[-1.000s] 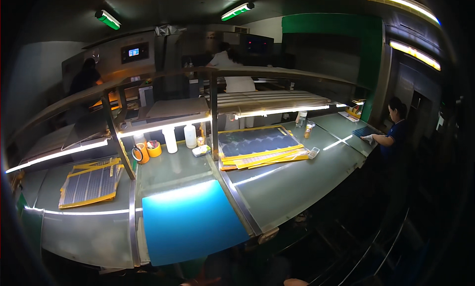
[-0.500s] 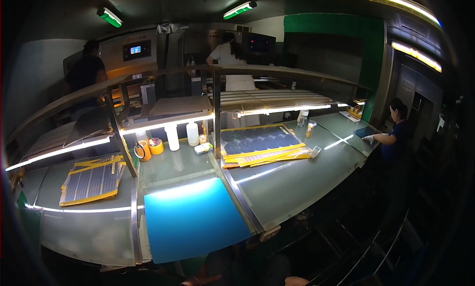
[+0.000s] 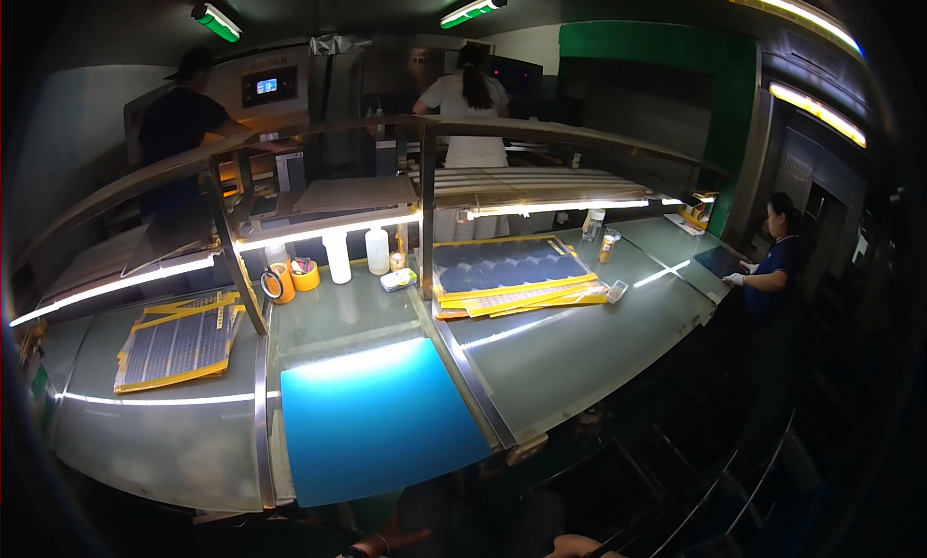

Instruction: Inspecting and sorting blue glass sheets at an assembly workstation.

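Sheet, blue, lies on the counter in an apparent pause, the left hand below its near edge, grip loosely parted and seemingly empty, the right hand beyond its near right corner, grip impossible to tell; handling it would call for raising both.

The gray desk has a shiny top. A big blue sheet lies at its front edge. A pile of yellow-edged sheets lies right, another pile left. A white bottle stands farther back.
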The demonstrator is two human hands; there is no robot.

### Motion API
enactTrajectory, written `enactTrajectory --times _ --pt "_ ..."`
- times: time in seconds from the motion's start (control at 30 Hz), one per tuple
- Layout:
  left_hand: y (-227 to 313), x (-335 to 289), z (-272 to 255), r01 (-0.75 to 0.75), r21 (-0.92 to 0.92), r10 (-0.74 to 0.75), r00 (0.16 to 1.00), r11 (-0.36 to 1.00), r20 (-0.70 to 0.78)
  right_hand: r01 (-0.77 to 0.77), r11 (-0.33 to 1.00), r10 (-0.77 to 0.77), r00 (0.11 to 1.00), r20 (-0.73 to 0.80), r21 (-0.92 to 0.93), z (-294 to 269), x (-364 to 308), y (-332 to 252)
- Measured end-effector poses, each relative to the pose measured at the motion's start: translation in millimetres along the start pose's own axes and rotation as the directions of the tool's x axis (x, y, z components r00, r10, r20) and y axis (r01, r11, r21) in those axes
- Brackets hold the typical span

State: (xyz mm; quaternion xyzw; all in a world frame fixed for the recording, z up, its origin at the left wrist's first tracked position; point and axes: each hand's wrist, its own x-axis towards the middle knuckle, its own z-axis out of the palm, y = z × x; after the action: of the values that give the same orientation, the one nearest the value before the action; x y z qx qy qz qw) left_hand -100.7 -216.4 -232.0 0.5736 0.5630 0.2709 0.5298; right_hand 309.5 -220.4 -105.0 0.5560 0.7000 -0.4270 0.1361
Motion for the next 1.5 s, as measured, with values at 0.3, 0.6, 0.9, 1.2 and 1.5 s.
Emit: enactTrajectory --times 0.3,0.6,0.9,1.2,1.5 --pt "20.1 -7.7 -2.4 0.083 0.025 -0.083 0.996 0.996 -0.013 -0.046 0.997 0.044 0.999 0.025 0.065 -0.7 1.1 2.1" --pt "23.8 -7.0 -4.0 0.045 0.017 -0.045 0.999 0.999 -0.010 0.022 0.999 -0.023 1.000 -0.022 -0.030 0.7 -0.1 2.1" --pt "59.5 -18.3 -8.4 0.073 0.027 -0.073 0.997 0.997 -0.011 -0.018 1.000 0.018 1.000 0.016 0.013 -2.5 0.5 0.8" --pt "68.7 -19.0 -10.0 0.060 0.011 -0.060 0.998 0.998 0.019 -0.065 0.993 0.063 0.998 0.021 0.097 -6.1 -6.0 -5.8" --pt "68.7 -21.3 -8.9 0.079 0.010 -0.079 0.997 0.997 0.001 -0.037 0.999 0.038 0.999 -0.029 0.022 -3.4 -5.6 -3.6"
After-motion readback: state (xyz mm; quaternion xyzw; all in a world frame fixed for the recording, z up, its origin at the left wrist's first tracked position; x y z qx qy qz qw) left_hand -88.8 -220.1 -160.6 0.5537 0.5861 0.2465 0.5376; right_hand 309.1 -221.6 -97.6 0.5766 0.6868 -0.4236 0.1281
